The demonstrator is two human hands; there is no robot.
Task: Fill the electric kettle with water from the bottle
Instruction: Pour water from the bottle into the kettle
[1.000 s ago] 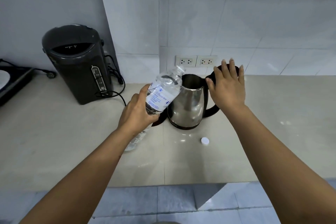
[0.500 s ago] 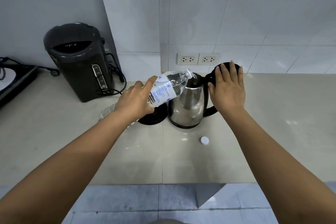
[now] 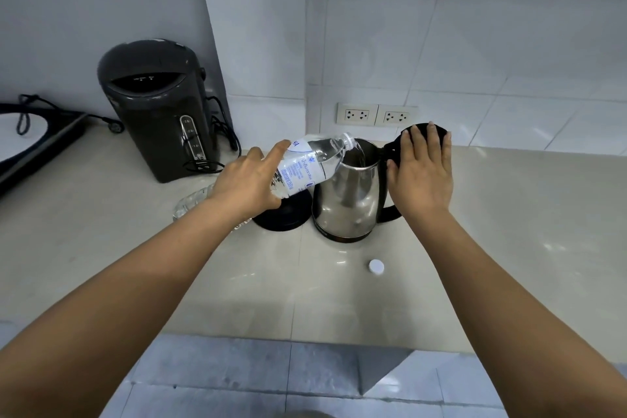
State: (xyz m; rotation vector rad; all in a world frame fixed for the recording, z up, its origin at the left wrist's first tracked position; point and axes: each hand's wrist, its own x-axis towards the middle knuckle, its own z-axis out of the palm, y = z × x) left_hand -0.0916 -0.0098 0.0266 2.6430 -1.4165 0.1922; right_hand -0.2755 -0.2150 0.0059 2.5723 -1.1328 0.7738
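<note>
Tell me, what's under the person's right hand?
The right hand rests on the kettle's black lid, flipped open. Only the lid's far edge and hinge show; the handle's top is covered.

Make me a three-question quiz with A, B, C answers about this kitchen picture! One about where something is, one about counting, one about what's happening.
1. Where is the little white cap?
A. On the bottle
B. On the counter in front of the kettle
C. Inside the kettle

2. How many wall sockets are behind the kettle?
A. Two
B. Four
C. None

3. How is the kettle's lid right now?
A. Shut
C. Missing
B. Held open

Answers:
1. B: the cap lies on the counter near the kettle.
2. A: two sockets sit side by side.
3. B: the right hand holds the lid back while the left hand tips the bottle into it.
</note>
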